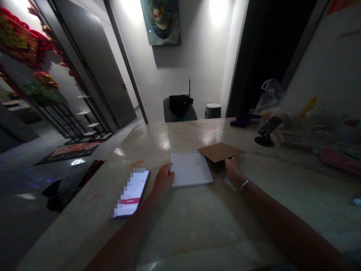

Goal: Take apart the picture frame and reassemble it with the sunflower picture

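A flat white rectangular panel (191, 169) with a thin raised edge lies on the table in front of me. My left hand (164, 177) is closed at its left edge, with thumb and fingers against the side. In my right hand (233, 169) is the near corner of a brown cardboard sheet (221, 151), pinched between the fingers. The sheet is raised a little above the table, just right of the panel, and a dark shadow shows beneath it. A lit phone (135, 194), partly pixelated, lies left of my left hand.
The glossy stone-look table (186, 233) reaches toward a grey chair (167, 111) with a black bag (180, 104) on it. At right stand a black phone stand (266, 133), a small frame (293, 140), a purple item (242, 120) and a clear plastic bag (272, 96).
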`<state>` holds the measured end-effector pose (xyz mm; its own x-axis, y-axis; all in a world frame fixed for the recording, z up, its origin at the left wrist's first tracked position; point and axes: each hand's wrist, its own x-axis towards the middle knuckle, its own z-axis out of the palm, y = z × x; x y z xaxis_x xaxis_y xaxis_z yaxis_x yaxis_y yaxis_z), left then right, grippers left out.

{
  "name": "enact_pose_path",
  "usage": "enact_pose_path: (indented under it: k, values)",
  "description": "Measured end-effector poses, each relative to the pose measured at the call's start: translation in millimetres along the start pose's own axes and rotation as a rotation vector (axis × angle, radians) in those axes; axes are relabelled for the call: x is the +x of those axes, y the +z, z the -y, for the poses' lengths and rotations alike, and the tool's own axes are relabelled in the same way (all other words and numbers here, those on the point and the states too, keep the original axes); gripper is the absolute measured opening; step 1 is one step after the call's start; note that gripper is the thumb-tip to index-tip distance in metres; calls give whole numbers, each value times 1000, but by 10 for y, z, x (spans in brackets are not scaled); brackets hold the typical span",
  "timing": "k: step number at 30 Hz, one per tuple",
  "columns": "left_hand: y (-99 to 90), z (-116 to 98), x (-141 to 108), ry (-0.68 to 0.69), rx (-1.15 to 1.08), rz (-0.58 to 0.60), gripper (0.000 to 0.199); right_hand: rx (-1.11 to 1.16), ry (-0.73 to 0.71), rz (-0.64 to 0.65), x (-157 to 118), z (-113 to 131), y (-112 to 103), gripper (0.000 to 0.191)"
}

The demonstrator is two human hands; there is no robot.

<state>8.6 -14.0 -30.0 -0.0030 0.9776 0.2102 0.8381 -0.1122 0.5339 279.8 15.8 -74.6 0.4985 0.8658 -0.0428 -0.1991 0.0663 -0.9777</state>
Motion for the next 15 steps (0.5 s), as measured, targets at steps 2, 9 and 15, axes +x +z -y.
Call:
enact_pose_path:
  k: [2, 9, 15]
  values:
    - [-7, -1, -10, 14, 20, 9, 44, -11, 41, -95, -23, 77, -10, 19]
    - [-34, -24, -16, 30, 73, 46, 45, 29, 328, -53, -182, 310, 94, 15]
    - [-39, -50, -26, 56, 101, 52, 46, 85, 545, 60, -324, 417, 154, 16]
